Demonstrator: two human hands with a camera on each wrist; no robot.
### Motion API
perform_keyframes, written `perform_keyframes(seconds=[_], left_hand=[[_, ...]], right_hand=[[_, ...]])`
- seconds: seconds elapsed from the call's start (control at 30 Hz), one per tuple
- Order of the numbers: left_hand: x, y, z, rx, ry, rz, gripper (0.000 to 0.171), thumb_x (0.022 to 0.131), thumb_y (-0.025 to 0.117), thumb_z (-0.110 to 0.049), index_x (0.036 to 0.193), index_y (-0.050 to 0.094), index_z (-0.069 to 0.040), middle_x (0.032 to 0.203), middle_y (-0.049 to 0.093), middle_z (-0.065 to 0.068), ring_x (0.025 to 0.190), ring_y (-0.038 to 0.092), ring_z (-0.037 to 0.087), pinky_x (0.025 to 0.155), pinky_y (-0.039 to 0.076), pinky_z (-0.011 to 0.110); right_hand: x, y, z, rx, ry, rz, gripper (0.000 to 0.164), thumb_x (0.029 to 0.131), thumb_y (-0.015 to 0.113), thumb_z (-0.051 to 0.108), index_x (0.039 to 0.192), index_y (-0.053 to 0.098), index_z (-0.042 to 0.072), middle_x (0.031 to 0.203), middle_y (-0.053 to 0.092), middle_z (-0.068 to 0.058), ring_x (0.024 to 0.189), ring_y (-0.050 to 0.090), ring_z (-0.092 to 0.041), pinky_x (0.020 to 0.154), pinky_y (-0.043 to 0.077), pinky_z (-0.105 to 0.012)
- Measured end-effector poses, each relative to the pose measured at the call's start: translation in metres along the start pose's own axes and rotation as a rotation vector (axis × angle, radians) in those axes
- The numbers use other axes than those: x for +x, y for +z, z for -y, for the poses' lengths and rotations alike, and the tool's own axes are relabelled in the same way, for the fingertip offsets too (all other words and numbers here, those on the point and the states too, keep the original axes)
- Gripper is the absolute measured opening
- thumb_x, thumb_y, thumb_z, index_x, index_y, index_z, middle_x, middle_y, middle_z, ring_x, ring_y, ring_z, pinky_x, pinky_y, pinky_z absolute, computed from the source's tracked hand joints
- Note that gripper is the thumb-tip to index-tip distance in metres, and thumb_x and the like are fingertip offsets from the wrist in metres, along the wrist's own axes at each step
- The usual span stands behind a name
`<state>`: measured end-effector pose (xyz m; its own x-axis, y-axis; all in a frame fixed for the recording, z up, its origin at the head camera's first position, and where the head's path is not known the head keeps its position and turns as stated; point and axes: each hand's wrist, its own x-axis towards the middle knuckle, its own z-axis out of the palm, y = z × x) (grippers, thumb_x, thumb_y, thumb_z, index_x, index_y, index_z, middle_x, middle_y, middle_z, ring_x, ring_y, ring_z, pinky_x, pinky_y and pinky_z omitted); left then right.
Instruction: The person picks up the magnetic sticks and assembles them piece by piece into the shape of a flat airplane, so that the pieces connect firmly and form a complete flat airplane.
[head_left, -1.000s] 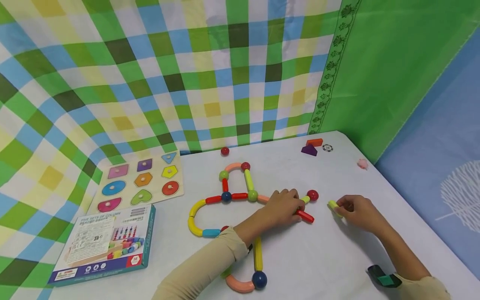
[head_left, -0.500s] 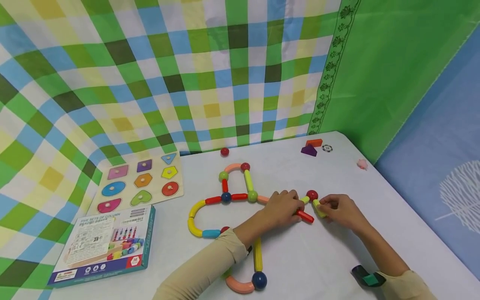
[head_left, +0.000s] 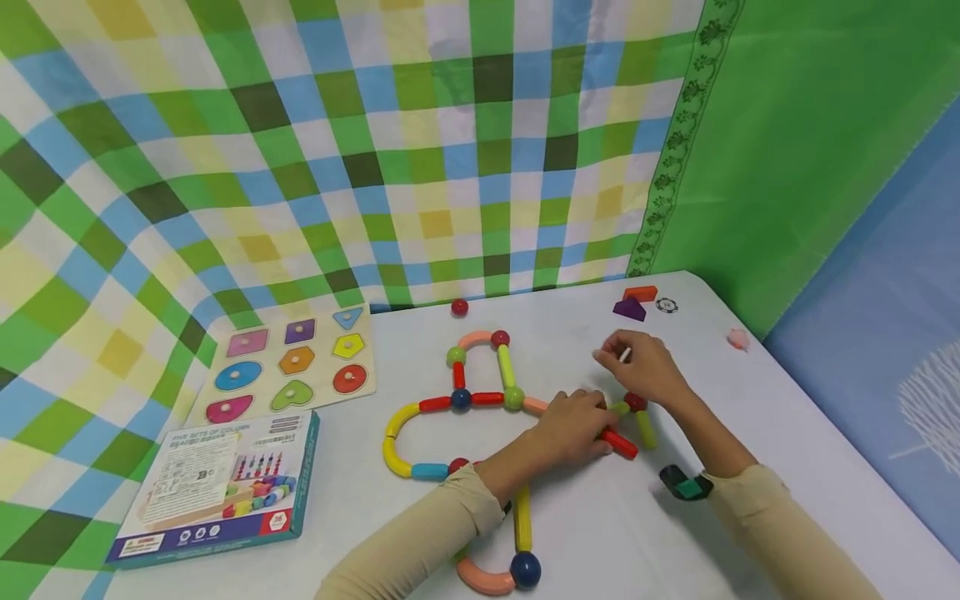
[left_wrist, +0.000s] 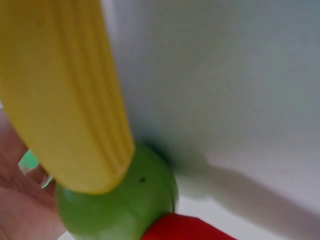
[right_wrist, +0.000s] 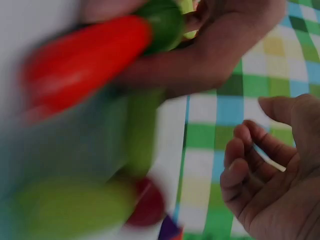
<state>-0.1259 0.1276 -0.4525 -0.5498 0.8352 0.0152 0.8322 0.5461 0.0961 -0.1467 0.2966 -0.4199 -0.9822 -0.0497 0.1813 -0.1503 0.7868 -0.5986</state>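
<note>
My left hand (head_left: 562,429) grips a green ball (right_wrist: 167,25), hidden under the fingers in the head view. From this ball a red stick (head_left: 619,443) points right and a ribbed yellow stick (left_wrist: 75,100) runs off. A short lime stick (head_left: 619,408) leads to a red ball (head_left: 635,402), where a second lime stick (head_left: 646,429) slants down towards the front. Above that red ball hovers my right hand (head_left: 643,367). The right wrist view shows its thumb apart from loosely bent fingers (right_wrist: 237,170), holding nothing.
Joined rods and balls, including a blue ball (head_left: 461,399), spread leftward. A boxed toy (head_left: 217,483) and a shape puzzle board (head_left: 262,367) lie at left. A loose red ball (head_left: 460,307), purple block (head_left: 629,310) and orange block (head_left: 641,293) sit near the back.
My right hand brought a lime stick leftward to the red ball, let it go there, and rose up and back. My left hand stays put. The head view has shifted slightly.
</note>
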Motion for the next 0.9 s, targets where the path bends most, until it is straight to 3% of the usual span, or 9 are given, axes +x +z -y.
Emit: perform_keyframes(seconds=[0.13, 0.27, 0.37, 0.53, 0.73, 0.8, 0.9], left_hand=[[0.0, 0.004, 0.007, 0.029, 0.029, -0.014, 0.026, 0.087, 0.064, -0.044, 0.108, 0.066, -0.029, 0.107, 0.056, -0.008, 0.095, 0.05, 0.01, 0.077, 0.042, 0.027], [-0.002, 0.008, 0.02, -0.029, -0.002, -0.004, 0.03, 0.087, 0.064, -0.044, 0.109, 0.067, -0.024, 0.109, 0.057, -0.007, 0.096, 0.052, 0.009, 0.076, 0.044, 0.024], [-0.004, 0.007, 0.028, -0.09, -0.021, 0.029, 0.03, 0.089, 0.063, -0.041, 0.115, 0.067, -0.028, 0.107, 0.057, -0.01, 0.097, 0.051, 0.008, 0.075, 0.044, 0.025], [-0.01, 0.004, 0.029, -0.027, -0.007, 0.07, 0.035, 0.091, 0.059, -0.042, 0.126, 0.058, -0.036, 0.113, 0.056, -0.015, 0.103, 0.05, 0.008, 0.08, 0.043, 0.029], [-0.014, 0.007, 0.025, 0.0, -0.058, 0.109, 0.04, 0.092, 0.055, -0.049, 0.131, 0.05, -0.039, 0.126, 0.048, -0.019, 0.122, 0.042, 0.006, 0.097, 0.04, 0.035], [-0.013, 0.008, 0.023, -0.005, -0.081, 0.13, 0.04, 0.092, 0.053, -0.051, 0.129, 0.05, -0.038, 0.123, 0.05, -0.02, 0.123, 0.04, 0.005, 0.1, 0.038, 0.036], [-0.013, 0.006, 0.021, 0.019, -0.095, 0.15, 0.032, 0.09, 0.053, -0.054, 0.116, 0.054, -0.034, 0.101, 0.053, -0.021, 0.106, 0.045, 0.002, 0.092, 0.041, 0.029]], right_hand=[[0.054, 0.024, 0.036, 0.022, -0.16, 0.079, 0.015, 0.091, 0.065, 0.025, 0.097, 0.066, 0.011, 0.088, 0.064, -0.003, 0.075, 0.058, -0.02, 0.065, 0.048, -0.033], [0.1, 0.044, 0.061, -0.043, -0.293, 0.213, 0.02, 0.091, 0.064, 0.023, 0.107, 0.065, 0.01, 0.095, 0.064, -0.003, 0.08, 0.059, -0.018, 0.07, 0.05, -0.034], [0.123, 0.051, 0.074, -0.095, -0.345, 0.266, 0.022, 0.091, 0.064, 0.021, 0.11, 0.064, 0.009, 0.099, 0.064, -0.004, 0.083, 0.06, -0.019, 0.073, 0.05, -0.035], [0.146, 0.062, 0.091, -0.115, -0.351, 0.302, 0.022, 0.092, 0.063, 0.019, 0.11, 0.064, 0.008, 0.1, 0.064, -0.006, 0.087, 0.062, -0.022, 0.077, 0.05, -0.038], [0.166, 0.093, 0.106, -0.135, -0.322, 0.345, 0.035, 0.093, 0.061, 0.019, 0.123, 0.057, 0.004, 0.116, 0.061, -0.013, 0.1, 0.06, -0.026, 0.088, 0.047, -0.041], [0.171, 0.103, 0.109, -0.16, -0.32, 0.351, 0.04, 0.092, 0.062, 0.018, 0.129, 0.053, 0.003, 0.125, 0.057, -0.015, 0.11, 0.056, -0.028, 0.095, 0.043, -0.043], [0.177, 0.115, 0.111, -0.216, -0.323, 0.363, 0.048, 0.091, 0.062, 0.015, 0.136, 0.048, 0.005, 0.137, 0.048, -0.014, 0.125, 0.046, -0.03, 0.102, 0.038, -0.045]])
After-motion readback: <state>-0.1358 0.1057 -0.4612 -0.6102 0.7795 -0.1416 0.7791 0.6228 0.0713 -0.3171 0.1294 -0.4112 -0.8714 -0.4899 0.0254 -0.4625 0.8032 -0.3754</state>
